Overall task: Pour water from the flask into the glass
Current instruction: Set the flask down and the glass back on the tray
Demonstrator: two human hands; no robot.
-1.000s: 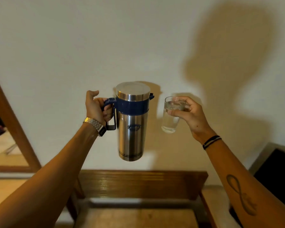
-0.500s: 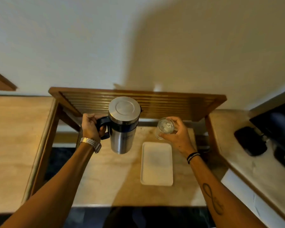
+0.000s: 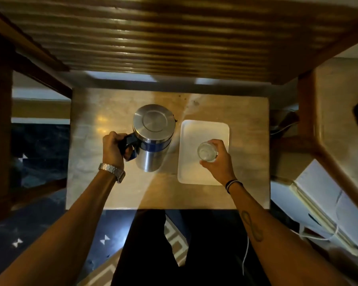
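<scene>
Stainless-steel flask (image 3: 153, 139), cylindrical with a flat round metal lid and a dark blue band below it, is seen from above, upright over the left half of the pale wooden surface (image 3: 103, 182); whether its base touches the wood cannot be told from this angle. Its dark blue handle (image 3: 128, 146) is enclosed by the left hand (image 3: 113, 149), whose grip is clenched around it, and a silver metal watch (image 3: 113, 172) is worn on that wrist. Just beside the flask, to its right, a white rectangular tray (image 3: 194, 172) with rounded corners is laid flat on the surface. A small clear drinking glass (image 3: 207, 151) is held upright over the near right part of the tray by the right hand (image 3: 218, 162), the grip being closed around its side with the fingertips at the rim; contact between glass and tray cannot be judged. Dark bands (image 3: 232, 184) are worn on the right wrist. A ribbed dark wooden shelf (image 3: 174, 38) is seen above the far edge of the surface.
</scene>
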